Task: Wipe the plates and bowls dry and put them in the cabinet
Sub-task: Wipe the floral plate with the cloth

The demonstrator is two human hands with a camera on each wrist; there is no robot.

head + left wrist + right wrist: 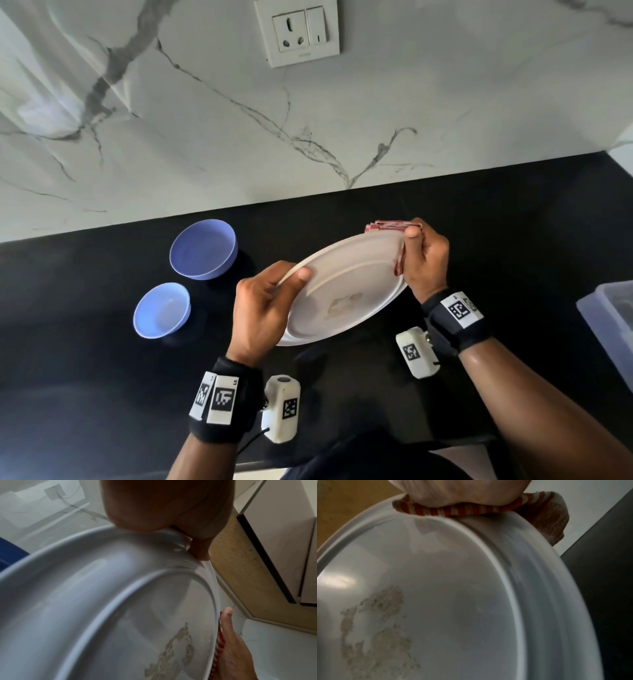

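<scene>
A white plate (pixel 346 291) is held tilted above the black counter, its underside toward me, with a rough grey patch (pixel 344 303) on it. My left hand (pixel 265 301) grips the plate's left rim, thumb on the underside. My right hand (pixel 423 258) pinches a red-and-white striped cloth (pixel 390 226) folded over the plate's right rim. The left wrist view shows the plate (pixel 111 608) and my thumb on its rim. The cloth (pixel 453 510) lies pressed on the rim in the right wrist view. Two blue bowls, a large one (pixel 203 248) and a small one (pixel 161 310), stand upright to the left.
The black counter (pixel 513 240) runs under a marble wall with a socket plate (pixel 297 31). A translucent plastic container (pixel 613 322) sits at the right edge. Cabinet doors (pixel 283 540) show in the left wrist view.
</scene>
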